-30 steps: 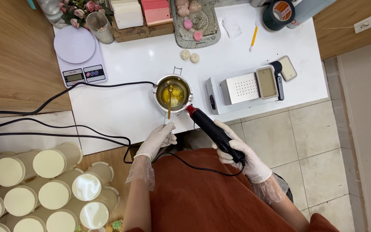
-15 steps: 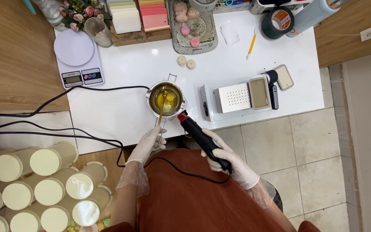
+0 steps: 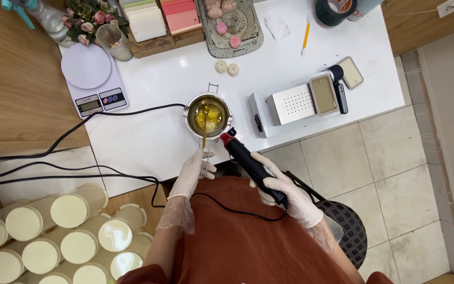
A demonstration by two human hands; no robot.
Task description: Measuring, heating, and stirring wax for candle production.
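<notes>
A thin stick [image 3: 204,129] is being gripped by the gloved left hand [image 3: 194,169], its tip dipped into the small metal pot [image 3: 207,115] of yellow liquid near the table [image 3: 153,142] edge. A black heat gun [image 3: 248,163] is being clasped by the gloved right hand [image 3: 285,192], its nozzle being aimed at the pot. A scale [image 3: 91,79] is lying far left.

Left hand [image 3: 191,173] stirs stick [image 3: 204,129] in pot [image 3: 208,113]; right hand [image 3: 285,189] aims heat gun [image 3: 249,163].

White bench [image 3: 158,142] with tools spread across it

Near its front edge stands a small metal pot [image 3: 208,114]; a kitchen scale [image 3: 91,79] sits at the left edge, a perforated metal box [image 3: 292,104] toward the right, 2 round cakes [image 3: 227,68] mid-bench, a stone tray [image 3: 235,26] and pencil [image 3: 306,36] along the back edge.
</notes>
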